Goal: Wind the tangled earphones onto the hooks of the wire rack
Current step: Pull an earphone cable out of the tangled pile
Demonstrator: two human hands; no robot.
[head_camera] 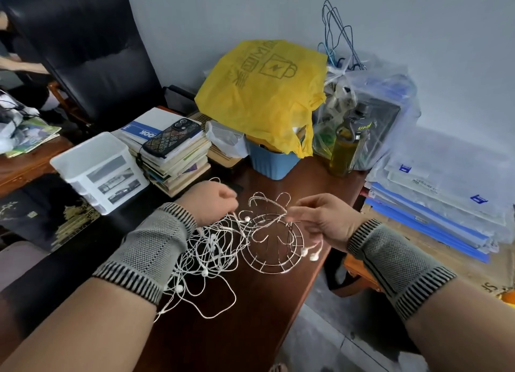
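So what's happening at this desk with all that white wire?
A person is sorting out a tangle of white earphones lying on a dark wooden desk. The left hand grips some cords at the top of the heap, and the right hand pinches one cord beside a round wire rack with hooks. Two earbuds hang below the right hand. Most of the cord is still a loose heap next to the rack, so the winding has barely started.

Probably an office, desk [250, 302], swivel chair [92, 51], stacked folders [434, 204]
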